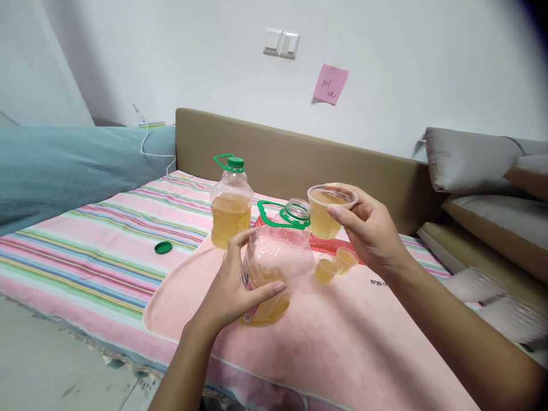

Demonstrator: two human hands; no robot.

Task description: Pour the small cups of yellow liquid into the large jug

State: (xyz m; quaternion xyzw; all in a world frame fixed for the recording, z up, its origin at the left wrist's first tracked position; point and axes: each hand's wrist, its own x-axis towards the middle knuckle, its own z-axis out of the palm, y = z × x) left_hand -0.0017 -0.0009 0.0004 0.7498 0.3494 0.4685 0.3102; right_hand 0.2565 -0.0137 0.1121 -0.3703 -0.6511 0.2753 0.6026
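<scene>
My left hand [242, 285] is wrapped round a clear plastic bottle [280, 257], tilted a little, with amber liquid low inside and a green carry ring at its uncapped neck. In my right hand [368, 222] is a clear plastic cup [327, 214] with yellowish liquid, raised beside the bottle's mouth. Behind stands a second bottle [232, 214], capped in green and more than half full. Two small cups [326, 271] of amber liquid are on the pink mat beyond the held bottle. A loose green cap [163, 248] lies on the striped cloth at the left.
Under the bottles is a pink mat [342, 342] on a striped bedsheet [107, 228]. Something red [329, 245] lies behind the small cups. Stacked clear plastic cups or lids [509, 314] and cushions [471, 160] are at the right. A brown headboard [278, 151] stands behind.
</scene>
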